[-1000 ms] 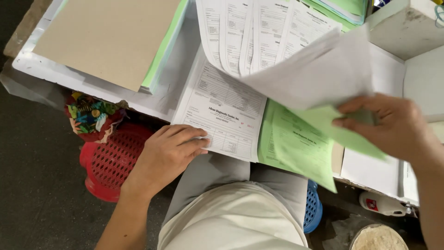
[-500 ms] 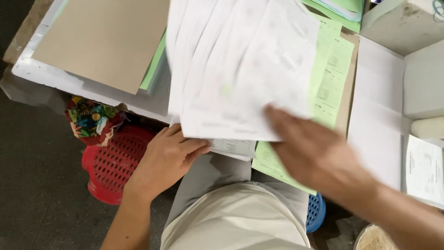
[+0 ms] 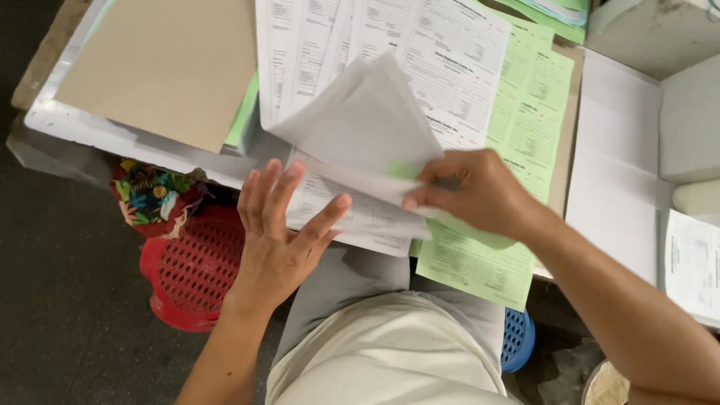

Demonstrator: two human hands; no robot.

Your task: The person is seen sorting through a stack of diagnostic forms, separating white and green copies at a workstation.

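Note:
A fan of white printed forms [image 3: 390, 52] lies on the table above my lap, with light green forms [image 3: 529, 97] under and beside them. My right hand [image 3: 476, 191] pinches the corner of a folded-over white sheet [image 3: 360, 124] and a green sheet beneath it, lifting them off the pile. My left hand [image 3: 281, 232] rests with fingers spread on the lower left edge of the white stack [image 3: 360, 221], pressing it down.
A brown cardboard sheet [image 3: 165, 67] lies on the table's left part. A white box [image 3: 645, 127] stands at the right. Below the table edge are red plastic baskets [image 3: 191, 266] with colourful items [image 3: 154, 195] and a blue basket [image 3: 517, 337].
My right hand laid down the turned pages, swept back across the stack and now pinches a further white sheet. My left hand has spread its fingers on the stack's edge.

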